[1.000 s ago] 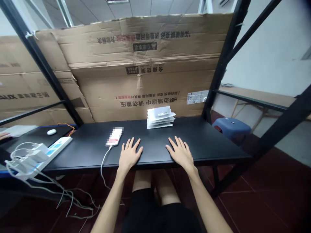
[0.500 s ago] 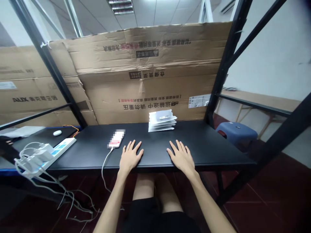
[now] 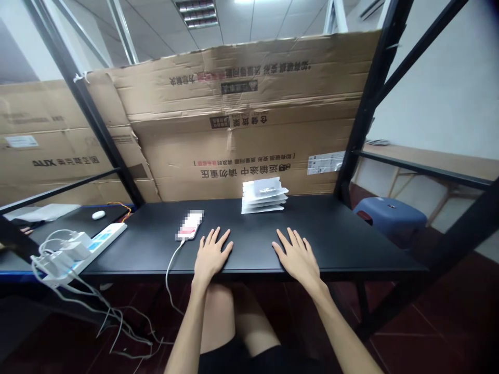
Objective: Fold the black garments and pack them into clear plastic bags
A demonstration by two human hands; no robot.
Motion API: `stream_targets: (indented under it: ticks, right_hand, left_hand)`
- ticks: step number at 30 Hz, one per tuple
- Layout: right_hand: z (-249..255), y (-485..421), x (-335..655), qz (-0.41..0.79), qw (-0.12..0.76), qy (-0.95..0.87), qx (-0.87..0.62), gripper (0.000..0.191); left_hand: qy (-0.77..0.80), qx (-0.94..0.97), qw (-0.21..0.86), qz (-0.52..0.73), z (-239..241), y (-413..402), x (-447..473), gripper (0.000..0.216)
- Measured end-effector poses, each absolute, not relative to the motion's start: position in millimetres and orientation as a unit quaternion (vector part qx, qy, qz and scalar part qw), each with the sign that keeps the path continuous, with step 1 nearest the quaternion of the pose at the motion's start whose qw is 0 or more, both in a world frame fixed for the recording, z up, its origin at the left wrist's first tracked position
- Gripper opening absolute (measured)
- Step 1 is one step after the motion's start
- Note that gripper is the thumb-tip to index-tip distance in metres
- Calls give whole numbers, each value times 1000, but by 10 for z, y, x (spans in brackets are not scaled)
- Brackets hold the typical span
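My left hand (image 3: 211,255) rests palm down on the front part of the black desk (image 3: 249,250), fingers spread and holding nothing. Farther right, my right hand (image 3: 298,257) lies flat on the same desk, also with spread fingers. A phone (image 3: 189,225) with a lit, blurred-out screen lies just beyond and left of my left hand, and a white cable (image 3: 170,270) runs from it over the desk edge. Between and beyond my hands, a stack of thin white packets (image 3: 264,196) sits near the back of the desk.
A cardboard wall (image 3: 241,140) stands along the desk's back, between black metal posts. On the left, a white power strip (image 3: 103,240) carries several plugs with dangling cables. A white mouse-like object (image 3: 99,214) lies on the neighbouring desk. A blue stool (image 3: 390,215) stands at right.
The view has shifted slightly, so the scene sits a little farther right. My legs have moved left. Both hands stay flat on the desk, and the phone and packets keep their places.
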State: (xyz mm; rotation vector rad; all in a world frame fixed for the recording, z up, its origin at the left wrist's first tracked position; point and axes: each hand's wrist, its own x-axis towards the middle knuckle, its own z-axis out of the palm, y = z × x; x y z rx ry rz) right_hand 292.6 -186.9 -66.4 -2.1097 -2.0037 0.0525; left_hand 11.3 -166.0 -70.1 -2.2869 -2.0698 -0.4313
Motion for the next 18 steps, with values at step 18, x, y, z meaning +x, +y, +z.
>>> stream_targets:
  ticks: [18]
  right_hand:
    - [-662,-1867,2931,31,121,-682,-721,67]
  left_hand:
    - [-659,-741,51,-122,-773,-1635,105,57]
